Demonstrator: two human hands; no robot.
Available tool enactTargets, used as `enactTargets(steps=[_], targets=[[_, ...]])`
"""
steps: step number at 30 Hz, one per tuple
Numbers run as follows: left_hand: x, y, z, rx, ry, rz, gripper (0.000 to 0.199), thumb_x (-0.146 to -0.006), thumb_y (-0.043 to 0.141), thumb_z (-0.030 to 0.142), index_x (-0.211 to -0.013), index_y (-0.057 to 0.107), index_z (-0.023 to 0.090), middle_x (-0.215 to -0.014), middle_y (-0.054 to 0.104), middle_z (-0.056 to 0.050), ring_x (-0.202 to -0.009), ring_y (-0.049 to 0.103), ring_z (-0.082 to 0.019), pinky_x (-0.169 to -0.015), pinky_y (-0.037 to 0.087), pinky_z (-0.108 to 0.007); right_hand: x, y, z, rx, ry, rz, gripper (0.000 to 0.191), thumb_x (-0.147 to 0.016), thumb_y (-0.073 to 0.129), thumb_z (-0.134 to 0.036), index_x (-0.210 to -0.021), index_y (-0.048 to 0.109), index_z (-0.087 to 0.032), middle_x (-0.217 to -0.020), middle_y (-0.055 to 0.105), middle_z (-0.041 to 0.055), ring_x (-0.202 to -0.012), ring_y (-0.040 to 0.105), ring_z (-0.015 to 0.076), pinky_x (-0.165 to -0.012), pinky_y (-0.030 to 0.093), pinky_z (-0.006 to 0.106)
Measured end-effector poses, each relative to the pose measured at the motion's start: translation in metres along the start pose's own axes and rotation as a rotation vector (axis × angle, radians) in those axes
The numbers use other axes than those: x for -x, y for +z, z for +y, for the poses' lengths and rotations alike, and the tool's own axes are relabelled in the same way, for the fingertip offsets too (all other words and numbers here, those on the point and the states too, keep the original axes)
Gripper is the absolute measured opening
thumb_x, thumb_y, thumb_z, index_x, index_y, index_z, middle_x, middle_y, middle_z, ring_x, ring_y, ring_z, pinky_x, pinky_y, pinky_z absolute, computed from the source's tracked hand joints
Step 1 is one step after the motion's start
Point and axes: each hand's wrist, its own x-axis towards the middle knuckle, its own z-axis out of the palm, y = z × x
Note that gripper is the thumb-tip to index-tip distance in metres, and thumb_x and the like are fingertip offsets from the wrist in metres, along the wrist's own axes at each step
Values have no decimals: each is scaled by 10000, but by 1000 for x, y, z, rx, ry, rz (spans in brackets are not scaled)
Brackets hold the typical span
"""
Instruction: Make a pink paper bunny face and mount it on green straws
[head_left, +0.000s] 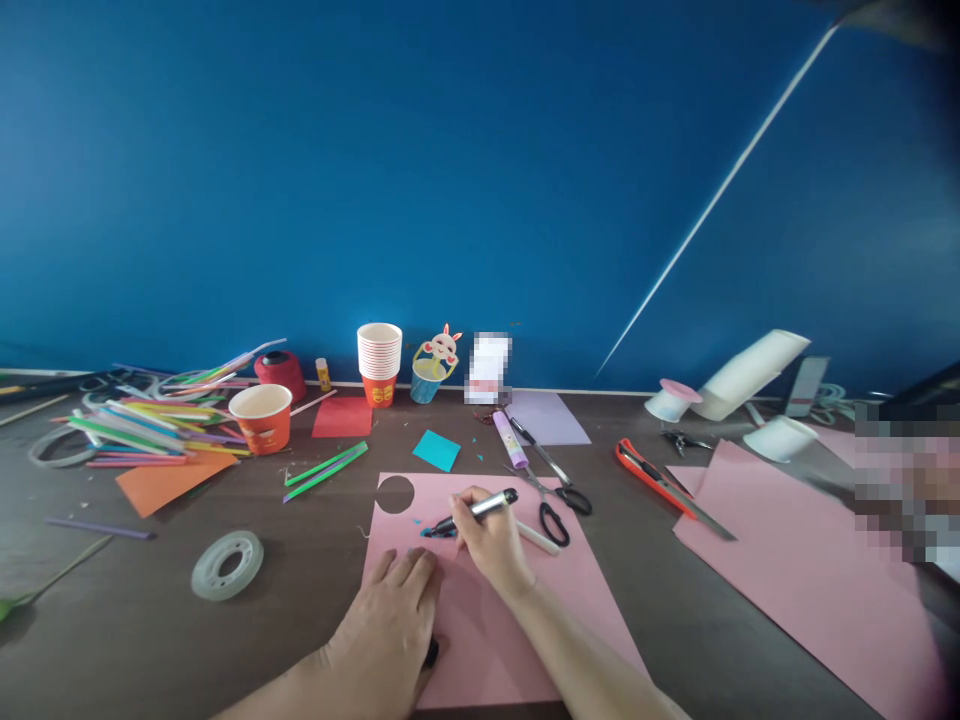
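My right hand (491,545) is closed around a marker (486,505) with a silver barrel. The marker's dark tip points left, at a small blue paper piece (441,533) on the pink sheet (510,640). My left hand (394,610) lies on the sheet's left side, palm down and fingers stretched out, with the fingertips just below the blue piece. Partly hidden by that hand is a small black object (430,653), maybe a cap. A dark round hole or disc (395,494) shows at the sheet's upper left. Black-handled scissors (553,510) rest across its upper right edge beside a white stick (538,538).
To the left are a tape roll (227,566), colourful straws (150,428) and an orange cup (260,420). Stacked paper cups (379,365) and a rabbit-decorated cup (427,381) stand near the blue wall. An orange utility knife (660,487) lies at right, over more pink paper (795,560).
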Motion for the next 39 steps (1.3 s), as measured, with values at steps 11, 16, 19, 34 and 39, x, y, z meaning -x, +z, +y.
enactTargets(steps=[11, 16, 19, 34, 39], targets=[[0, -1, 1, -48, 1, -8, 474, -815, 404, 342, -1220, 470, 104, -1217, 487, -131, -1140, 368, -286, -1000, 219, -458, -1, 1, -3, 41, -1, 2, 262, -823, 478, -370, -631, 474, -193, -451, 464, -45, -402, 473, 109, -415, 360, 205], [0, -2, 2, -47, -2, -18, 467, -822, 400, 348, -1217, 475, 111, -1220, 487, -128, -1134, 375, -283, -1000, 216, -454, -1, 0, -2, 33, -2, 10, 249, -816, 483, -361, -630, 477, -195, -439, 463, -45, -398, 471, 112, -405, 358, 205], [0, -1, 2, -52, -8, -14, 464, -819, 408, 343, -1216, 478, 113, -1219, 488, -130, -1139, 371, -285, -1001, 209, -454, -1, 0, -1, 37, -9, 25, 249, -813, 482, -356, -622, 479, -196, -442, 454, -45, -397, 467, 111, -404, 359, 206], [0, -2, 3, -59, -13, 0, 445, -820, 414, 338, -1201, 494, 122, -1205, 503, -129, -1132, 386, -285, -1002, 201, -461, -1, -1, -2, 41, 30, 46, 274, -811, 482, -376, -606, 468, -194, -416, 461, -49, -378, 478, 112, -391, 360, 201], [0, -2, 3, -52, -2, -8, 457, -823, 413, 348, -1211, 484, 116, -1210, 498, -132, -1140, 380, -289, -1002, 199, -461, -2, -1, -2, 4, 42, 42, 278, -802, 490, -387, -600, 465, -198, -387, 457, -53, -370, 478, 117, -396, 374, 208]])
